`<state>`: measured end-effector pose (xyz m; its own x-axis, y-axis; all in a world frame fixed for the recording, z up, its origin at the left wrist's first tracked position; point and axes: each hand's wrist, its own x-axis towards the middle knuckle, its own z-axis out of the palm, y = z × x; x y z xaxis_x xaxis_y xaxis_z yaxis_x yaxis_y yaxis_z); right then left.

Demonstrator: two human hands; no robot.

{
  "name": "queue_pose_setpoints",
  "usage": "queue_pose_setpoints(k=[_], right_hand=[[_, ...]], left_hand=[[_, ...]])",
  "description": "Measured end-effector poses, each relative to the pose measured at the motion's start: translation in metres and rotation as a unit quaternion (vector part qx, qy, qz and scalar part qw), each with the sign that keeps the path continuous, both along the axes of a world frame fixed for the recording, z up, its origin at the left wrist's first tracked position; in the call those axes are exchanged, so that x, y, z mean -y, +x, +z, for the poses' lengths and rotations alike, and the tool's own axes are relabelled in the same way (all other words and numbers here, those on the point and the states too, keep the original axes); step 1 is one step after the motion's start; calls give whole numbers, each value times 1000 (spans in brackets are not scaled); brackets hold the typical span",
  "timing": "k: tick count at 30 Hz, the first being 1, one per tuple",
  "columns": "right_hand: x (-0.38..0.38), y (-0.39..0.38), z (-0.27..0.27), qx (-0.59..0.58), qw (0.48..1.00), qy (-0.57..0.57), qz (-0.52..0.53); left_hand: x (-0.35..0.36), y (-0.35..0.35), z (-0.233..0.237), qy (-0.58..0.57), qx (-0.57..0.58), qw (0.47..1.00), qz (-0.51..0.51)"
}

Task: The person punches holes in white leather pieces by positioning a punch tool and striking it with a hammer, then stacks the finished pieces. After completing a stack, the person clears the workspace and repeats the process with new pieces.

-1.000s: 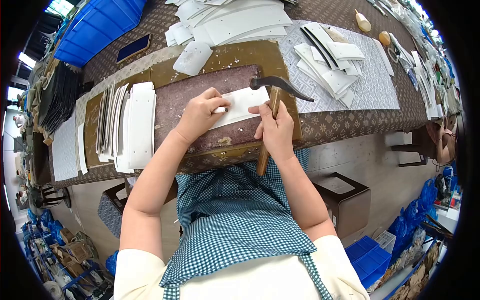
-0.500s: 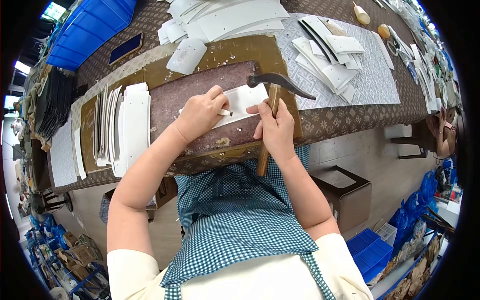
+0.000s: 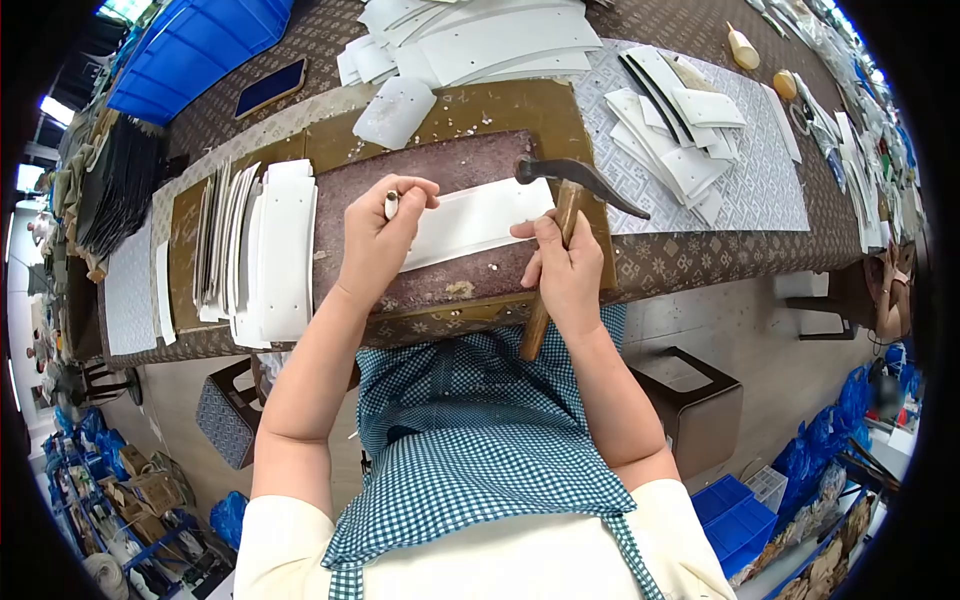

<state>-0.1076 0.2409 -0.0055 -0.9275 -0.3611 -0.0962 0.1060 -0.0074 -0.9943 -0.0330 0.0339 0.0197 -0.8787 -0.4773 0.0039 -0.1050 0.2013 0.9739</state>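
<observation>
White strip [image 3: 468,222] lies flat, left hand [image 3: 382,235] gripping a slim tool [image 3: 391,206], right hand [image 3: 568,275] a wooden-handled hammer [image 3: 568,203].

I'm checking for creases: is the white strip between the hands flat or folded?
Flat: the strip lies spread on the board, with no fold in its visible part.

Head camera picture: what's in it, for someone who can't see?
A person's right hand holds a wooden-handled, dark metal hammer beside a flat white strip on a maroon board, while the left hand grips a small white tool.
</observation>
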Motion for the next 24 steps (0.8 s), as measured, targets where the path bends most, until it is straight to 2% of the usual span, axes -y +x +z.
queue_pose_setpoints(k=[3, 6, 7, 9, 11, 13, 15, 19, 20, 22, 24], right_hand=[[0, 0, -1, 8, 1000, -7, 1], [0, -1, -2, 1, 1000, -9, 8], [0, -1, -1, -2, 1000, -4, 7], [1, 0, -1, 1, 1000, -9, 5], [1, 0, -3, -6, 1000, -9, 11], [1, 0, -4, -7, 1000, -13, 13], [1, 0, -1, -4, 1000, -6, 12], [1, 1, -2, -4, 1000, 2, 11], [1, 1, -2, -4, 1000, 2, 12], [-1, 0, 0, -7, 1000, 3, 29], [0, 2, 4, -18, 999, 14, 43]], left_hand=[[-8, 21, 10, 114, -25, 993, -11], [-11, 49, 19, 102, 75, 988, -90], [-19, 57, 17, 82, 78, 989, -99], [-33, 72, 9, -37, 84, 986, -137], [-44, 86, -5, -63, 81, 978, -181], [-55, 97, -11, -91, 134, 958, -236], [-66, 107, -19, -118, 140, 952, -246], [-68, 120, -16, -44, 163, 955, -245], [-64, 124, -25, -28, 134, 958, -251], [-60, 131, -21, 123, 148, 958, -214], [-56, 136, -20, 217, 87, 963, -138]])
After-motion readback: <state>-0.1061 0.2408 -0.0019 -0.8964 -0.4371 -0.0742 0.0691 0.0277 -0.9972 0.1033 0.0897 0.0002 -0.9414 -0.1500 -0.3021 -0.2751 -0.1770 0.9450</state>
